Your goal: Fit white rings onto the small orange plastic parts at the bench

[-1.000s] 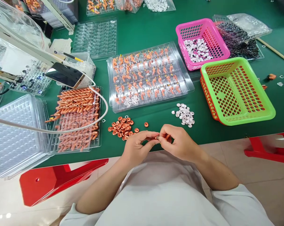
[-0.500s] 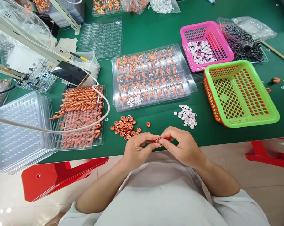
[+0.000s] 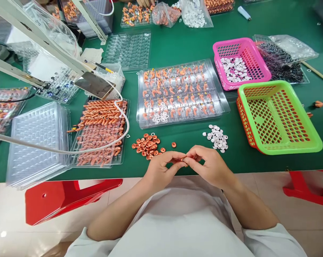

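My left hand (image 3: 163,167) and my right hand (image 3: 208,164) meet at the table's front edge, thumbs and fingertips pinched on one small orange-brown part (image 3: 183,160). Fingers cover most of it, so its full shape is hidden. Left of the hands lies a heap of round orange cup-shaped pieces (image 3: 147,145), with a single piece (image 3: 173,144) apart from it. To the right is a pile of small white discs (image 3: 218,138). Behind the hands stands a clear plastic tray (image 3: 223,104) holding rows of small curved orange parts, with white rings heaped at its front left.
A green basket (image 3: 290,151) and a pink basket (image 3: 220,76) with white discs stand on the right. At left are stacked clear trays (image 3: 35,135), a tray of orange parts (image 3: 101,117), a phone (image 3: 93,85) and a looping white cable (image 3: 125,123). Another person's hand (image 3: 145,3) shows at the far edge.
The view has shifted, so the table's contents appear lower and slightly to the right. Both hands keep their pinch on the small part, with only slight finger movement.
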The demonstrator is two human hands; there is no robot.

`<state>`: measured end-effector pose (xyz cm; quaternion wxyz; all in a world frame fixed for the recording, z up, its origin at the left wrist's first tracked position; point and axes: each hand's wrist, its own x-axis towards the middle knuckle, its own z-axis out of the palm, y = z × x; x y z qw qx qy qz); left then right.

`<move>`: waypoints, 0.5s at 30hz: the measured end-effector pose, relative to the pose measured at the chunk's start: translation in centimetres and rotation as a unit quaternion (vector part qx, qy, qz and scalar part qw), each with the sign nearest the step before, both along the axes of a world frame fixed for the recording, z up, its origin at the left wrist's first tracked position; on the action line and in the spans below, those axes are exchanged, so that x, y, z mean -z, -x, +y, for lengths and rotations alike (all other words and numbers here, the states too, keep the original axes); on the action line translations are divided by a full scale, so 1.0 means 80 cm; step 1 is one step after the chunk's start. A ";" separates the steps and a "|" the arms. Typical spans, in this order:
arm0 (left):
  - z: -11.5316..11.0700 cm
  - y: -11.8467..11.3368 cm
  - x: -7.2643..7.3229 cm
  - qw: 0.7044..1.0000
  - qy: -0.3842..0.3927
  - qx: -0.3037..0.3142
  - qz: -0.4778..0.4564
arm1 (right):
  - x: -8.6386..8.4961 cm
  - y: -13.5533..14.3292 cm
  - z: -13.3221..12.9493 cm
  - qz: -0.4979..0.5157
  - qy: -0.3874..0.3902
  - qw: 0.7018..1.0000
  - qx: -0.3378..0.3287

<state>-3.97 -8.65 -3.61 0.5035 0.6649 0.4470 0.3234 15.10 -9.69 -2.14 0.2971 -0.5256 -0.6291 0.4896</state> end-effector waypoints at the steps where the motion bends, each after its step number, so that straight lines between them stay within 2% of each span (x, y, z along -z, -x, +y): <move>1: 0.002 0.000 -0.001 0.999 -0.029 0.013 0.017 | 0.001 -0.002 0.001 0.001 0.011 1.000 -0.004; 7: 0.006 -0.002 -0.003 0.975 -0.181 0.088 0.095 | 0.013 -0.010 -0.002 0.011 0.081 0.996 -0.033; 10: 0.006 -0.004 0.005 0.966 -0.219 0.097 0.101 | 0.016 -0.011 -0.002 -0.014 0.089 0.995 -0.045; 15: 0.001 -0.008 0.021 0.943 -0.299 0.076 0.123 | 0.013 -0.010 -0.004 -0.027 0.067 0.997 -0.031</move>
